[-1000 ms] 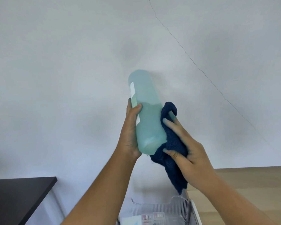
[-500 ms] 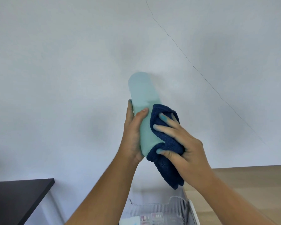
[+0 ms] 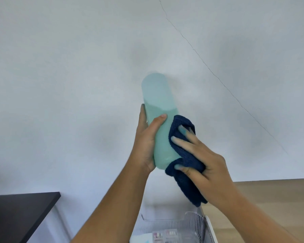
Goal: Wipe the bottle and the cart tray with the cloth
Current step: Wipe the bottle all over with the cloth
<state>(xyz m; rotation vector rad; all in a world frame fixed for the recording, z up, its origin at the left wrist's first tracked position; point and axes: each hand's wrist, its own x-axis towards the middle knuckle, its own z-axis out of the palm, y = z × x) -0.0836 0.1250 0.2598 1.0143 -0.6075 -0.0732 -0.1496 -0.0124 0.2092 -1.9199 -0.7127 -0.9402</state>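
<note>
A pale teal bottle (image 3: 157, 109) with liquid inside is held up in front of the white wall, its far end tilted away from me. My left hand (image 3: 147, 139) grips its lower part, thumb across the front. A dark blue cloth (image 3: 184, 155) is wrapped against the bottle's right side and bottom. My right hand (image 3: 202, 163) holds the cloth and presses it on the bottle, fingers spread over the fabric. One tail of the cloth hangs down below the hand. The cart tray (image 3: 172, 223), clear and ribbed, shows at the bottom edge under my arms.
A black tabletop (image 3: 19, 214) sits at lower left. A light wooden surface (image 3: 274, 199) lies at lower right. Small items (image 3: 165, 235) lie inside the tray. A thin crack (image 3: 223, 85) runs across the wall.
The cloth slid from the bottle's front to its right side and bottom. The bottle turned in my left hand, so its white label no longer shows.
</note>
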